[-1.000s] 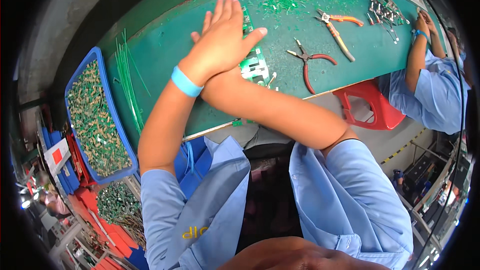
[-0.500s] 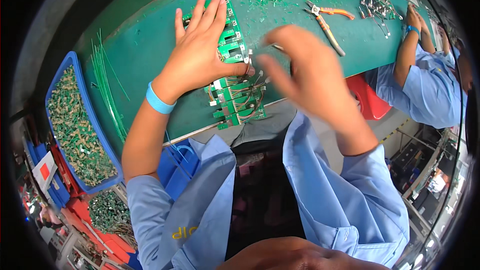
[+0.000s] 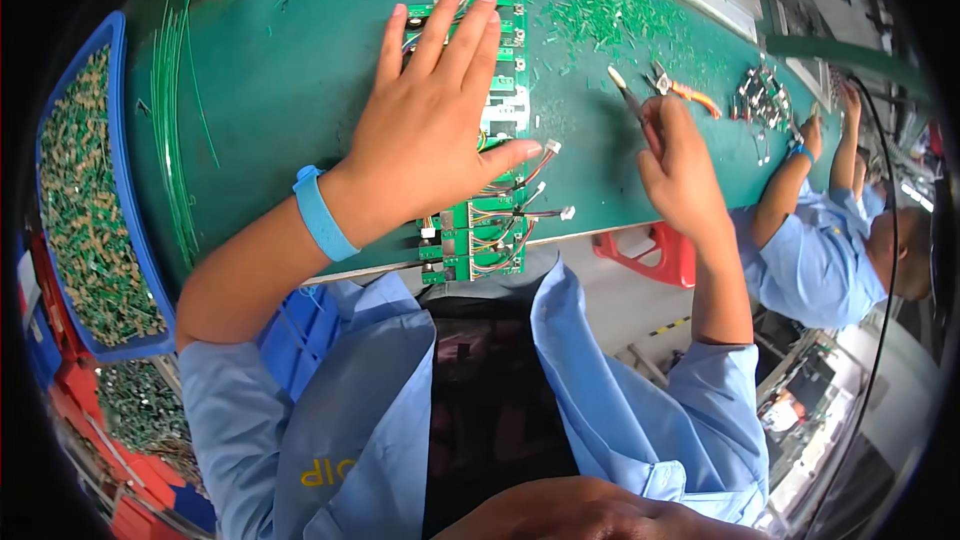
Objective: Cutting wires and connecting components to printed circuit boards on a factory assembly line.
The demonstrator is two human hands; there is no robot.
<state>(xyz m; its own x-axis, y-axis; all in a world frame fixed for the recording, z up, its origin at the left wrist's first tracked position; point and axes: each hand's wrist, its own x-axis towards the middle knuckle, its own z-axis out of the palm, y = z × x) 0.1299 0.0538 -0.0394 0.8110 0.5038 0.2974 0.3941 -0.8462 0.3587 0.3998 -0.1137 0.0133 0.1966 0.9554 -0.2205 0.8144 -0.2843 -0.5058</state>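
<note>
1. My left hand (image 3: pixel 440 130) lies flat on the boards (image 3: pixel 478 140), a long strip of green circuit boards set on the green mat (image 3: pixel 280 70). Fingers are spread and straight, the palm pressing down — pinning, not gripping.

2. The strip runs from under my fingertips back to the near edge of the mat, where its last panels and their thin wires (image 3: pixel 520 210) with white plugs show past my thumb.

3. My right hand (image 3: pixel 685 175) is well off to the right, fingers curled shut round a tool (image 3: pixel 628 95). Only its dark tip shows above my knuckles, so I take it for cutters but can't be sure.

4. A pair of orange-handled pliers (image 3: pixel 680 90) lies just beyond that hand, among green wire clippings (image 3: pixel 600 0).

5. As I judge it, the step in hand is holding the boards steady with the tool picked up, the trimming itself not yet begun.

6. The next move calls for bringing the tool across to the strip and lining the tip on one lead or wire, with my left hand holding firm and its thumb clear of the jaws.

7. A blue bin (image 3: pixel 80 190) of small parts sits at my left; a co-worker (image 3: pixel 820 250) in blue works further along.
</note>
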